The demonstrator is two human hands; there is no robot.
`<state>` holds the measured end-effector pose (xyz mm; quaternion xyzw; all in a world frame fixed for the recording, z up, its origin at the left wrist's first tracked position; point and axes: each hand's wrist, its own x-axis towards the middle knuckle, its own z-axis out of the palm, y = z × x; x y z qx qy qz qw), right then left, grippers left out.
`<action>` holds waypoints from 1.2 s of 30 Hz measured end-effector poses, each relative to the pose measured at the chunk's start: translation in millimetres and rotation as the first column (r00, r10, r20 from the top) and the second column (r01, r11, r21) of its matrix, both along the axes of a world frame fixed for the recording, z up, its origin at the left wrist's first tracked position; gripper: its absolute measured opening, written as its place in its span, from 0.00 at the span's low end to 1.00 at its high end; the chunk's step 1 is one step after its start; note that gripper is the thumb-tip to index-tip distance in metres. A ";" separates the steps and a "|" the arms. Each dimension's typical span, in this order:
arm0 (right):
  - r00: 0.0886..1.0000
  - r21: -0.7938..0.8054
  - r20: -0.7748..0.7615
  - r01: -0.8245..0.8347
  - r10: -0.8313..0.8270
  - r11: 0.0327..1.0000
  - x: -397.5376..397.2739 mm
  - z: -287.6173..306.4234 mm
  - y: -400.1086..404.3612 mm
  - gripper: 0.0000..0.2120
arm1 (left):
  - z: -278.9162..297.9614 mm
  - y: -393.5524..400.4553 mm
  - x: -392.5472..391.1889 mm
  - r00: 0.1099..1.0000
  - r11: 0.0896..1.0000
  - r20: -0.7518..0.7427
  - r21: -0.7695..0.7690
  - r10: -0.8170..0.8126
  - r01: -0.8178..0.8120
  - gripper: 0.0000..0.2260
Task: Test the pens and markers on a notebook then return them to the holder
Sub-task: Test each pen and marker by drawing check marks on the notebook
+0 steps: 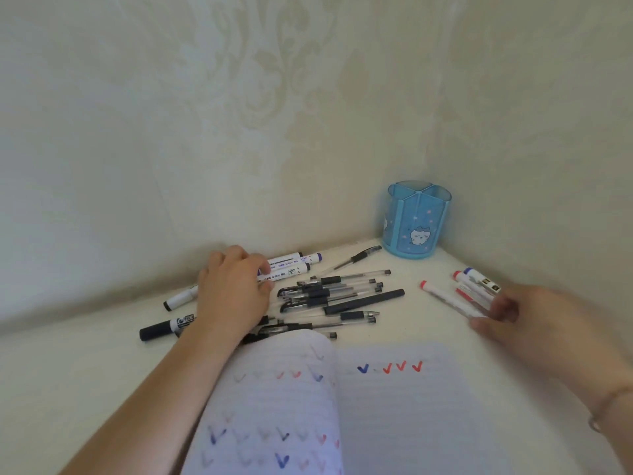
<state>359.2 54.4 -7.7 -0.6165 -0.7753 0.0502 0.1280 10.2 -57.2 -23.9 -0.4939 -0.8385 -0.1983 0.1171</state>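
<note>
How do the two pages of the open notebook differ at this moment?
The left page bulges upward near the spine, while the right page lies flatter. The left page carries several rows of tick marks, many faint and grey besides red and blue ones; the right page has a single row near its top: one blue tick, then three red. The left forearm lies along the left page's edge; nothing covers the right page. Both are lined paper.
</note>
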 end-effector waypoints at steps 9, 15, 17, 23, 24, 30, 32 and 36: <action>0.995 0.083 -0.094 0.024 -0.016 0.996 -10.8 9.6 -12.1 0.11 | 3.9 0.3 1.2 0.999 0.999 -0.001 -0.026 0.046 -0.046 0.07; 0.814 0.137 -0.486 -0.288 0.318 0.948 -31.0 17.4 -42.9 0.19 | 40.2 -16.8 39.3 0.842 0.850 0.229 0.345 -0.488 0.398 0.03; 0.716 0.121 -0.539 -0.455 0.444 0.882 -38.8 18.0 -56.2 0.25 | 45.4 -26.9 60.7 0.696 0.739 0.256 0.305 -0.671 0.601 0.04; 0.454 0.270 -0.636 -0.627 0.624 0.730 -55.1 17.4 -81.1 0.19 | 30.3 -31.2 86.9 0.523 0.527 0.071 0.078 -0.849 0.846 0.12; 0.440 0.291 -0.630 -0.631 0.640 0.719 -57.2 17.1 -83.6 0.17 | 28.8 -31.2 87.1 0.527 0.529 0.052 0.061 -0.848 0.846 0.12; 0.276 0.281 -0.800 -0.611 0.532 0.740 -65.6 14.3 -98.5 0.15 | 32.4 -37.3 95.9 0.482 0.494 0.130 0.087 -0.866 0.865 0.12; 0.271 0.263 -0.837 -0.561 0.475 0.785 -68.3 12.8 -100.2 0.14 | 36.3 -40.1 97.0 0.470 0.483 0.129 0.097 -0.873 0.870 0.12; 0.174 0.255 -0.880 -0.611 0.442 0.749 -68.4 9.8 -99.8 0.16 | 41.3 -41.0 98.7 0.455 0.472 0.169 0.082 -0.875 0.878 0.13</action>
